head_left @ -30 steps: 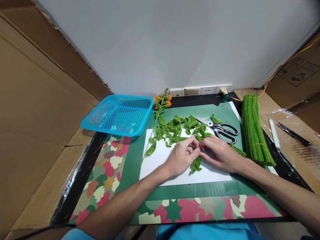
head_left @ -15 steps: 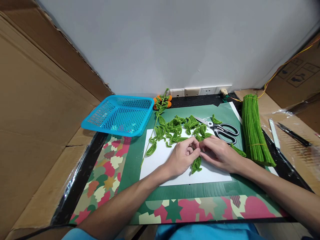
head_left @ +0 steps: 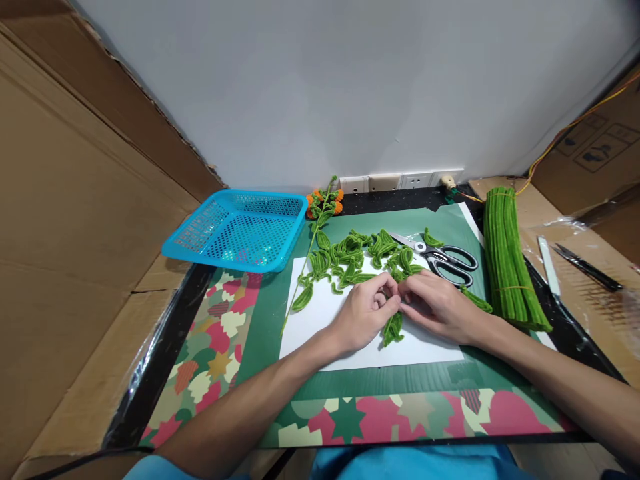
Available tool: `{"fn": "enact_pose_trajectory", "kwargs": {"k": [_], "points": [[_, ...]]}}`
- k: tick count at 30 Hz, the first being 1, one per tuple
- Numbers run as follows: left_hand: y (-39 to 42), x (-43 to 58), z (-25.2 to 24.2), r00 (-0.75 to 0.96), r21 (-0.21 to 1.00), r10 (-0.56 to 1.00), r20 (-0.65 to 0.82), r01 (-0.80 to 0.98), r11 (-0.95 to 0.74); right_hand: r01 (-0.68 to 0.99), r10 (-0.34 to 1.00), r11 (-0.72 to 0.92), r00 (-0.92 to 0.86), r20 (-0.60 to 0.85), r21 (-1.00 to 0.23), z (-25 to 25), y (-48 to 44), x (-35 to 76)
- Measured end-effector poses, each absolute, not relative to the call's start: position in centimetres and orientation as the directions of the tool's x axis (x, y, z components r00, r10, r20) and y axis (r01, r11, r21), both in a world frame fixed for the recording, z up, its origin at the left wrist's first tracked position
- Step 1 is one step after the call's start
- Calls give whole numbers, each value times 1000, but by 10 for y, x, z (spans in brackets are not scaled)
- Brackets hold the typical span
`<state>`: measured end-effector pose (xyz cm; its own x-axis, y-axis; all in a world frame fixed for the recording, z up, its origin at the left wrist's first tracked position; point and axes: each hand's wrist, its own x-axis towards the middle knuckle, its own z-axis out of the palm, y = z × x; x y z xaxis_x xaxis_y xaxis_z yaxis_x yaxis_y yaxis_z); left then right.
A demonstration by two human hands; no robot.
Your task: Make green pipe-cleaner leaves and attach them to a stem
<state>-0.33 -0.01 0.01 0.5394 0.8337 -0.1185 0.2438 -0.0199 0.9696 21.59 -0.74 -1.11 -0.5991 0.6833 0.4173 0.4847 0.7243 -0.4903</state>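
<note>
My left hand (head_left: 364,315) and my right hand (head_left: 439,308) meet fingertip to fingertip over a white sheet (head_left: 325,320). Both are closed in a pinch on a green pipe-cleaner leaf piece (head_left: 393,328), whose folded loops hang out below the fingers. Just beyond the hands lies a pile of several bent green leaf shapes (head_left: 357,255). A long green stem with leaves and orange flowers (head_left: 320,220) runs along the sheet's left side.
A blue perforated basket (head_left: 240,229) sits at the back left. Black-handled scissors (head_left: 443,258) lie behind my right hand, a thick bundle of straight green pipe cleaners (head_left: 507,260) to the right. A white strip and a dark blade (head_left: 587,268) rest on cardboard at far right.
</note>
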Motion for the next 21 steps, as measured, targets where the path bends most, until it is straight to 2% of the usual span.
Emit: {"fn": "enact_pose_trajectory", "kwargs": {"k": [21], "points": [[-1, -3, 0, 538, 966, 834, -123, 257, -23, 498, 699, 707, -603, 385, -503, -13, -7, 217]]}}
